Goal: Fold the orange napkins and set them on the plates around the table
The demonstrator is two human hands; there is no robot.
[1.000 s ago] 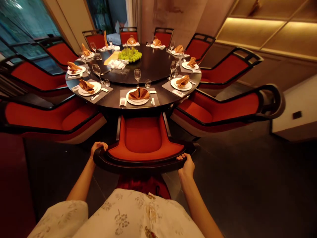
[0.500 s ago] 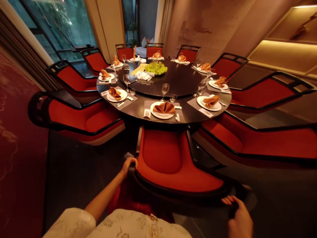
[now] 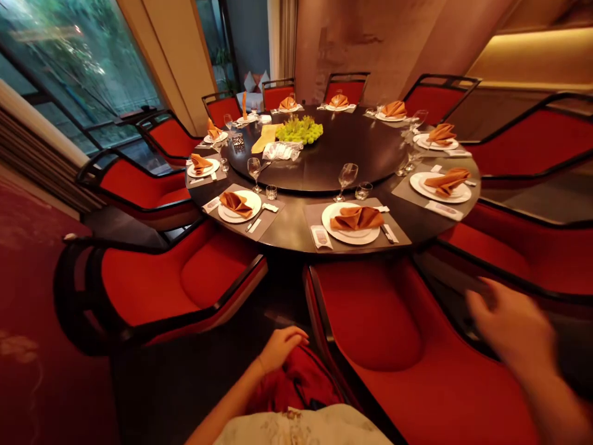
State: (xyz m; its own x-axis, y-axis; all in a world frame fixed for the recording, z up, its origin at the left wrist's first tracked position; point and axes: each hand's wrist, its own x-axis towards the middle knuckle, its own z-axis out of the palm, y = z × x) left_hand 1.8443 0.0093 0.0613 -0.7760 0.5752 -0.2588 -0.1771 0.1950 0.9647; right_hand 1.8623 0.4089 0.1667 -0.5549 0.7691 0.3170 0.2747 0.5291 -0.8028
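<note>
A red armchair (image 3: 370, 334) with dark wooden edges is right in front of me, its seat front under the round table. My left hand (image 3: 281, 347) is just left of this chair, fingers loosely stretched out over dark red cloth (image 3: 301, 380) by my body. No object shows in it. My right hand (image 3: 514, 327) hovers over the chair's right side, smeared by motion, thumb and forefinger apart and nothing visible between them. A place setting with a white plate (image 3: 333, 232) and a folded orange napkin (image 3: 359, 217) lies beyond the chair.
The round dark table (image 3: 296, 241) carries several settings, a wine glass (image 3: 347, 179), a tumbler (image 3: 364, 190) and green decoration (image 3: 301, 130). Another red armchair (image 3: 152, 278) stands at left, one more (image 3: 519, 247) at right. A dark red wall panel (image 3: 37, 309) borders the left.
Both hands have left the top of the chair's back. My right hand has risen and moved forward. The view has come closer to the table, and the chair now appears further right.
</note>
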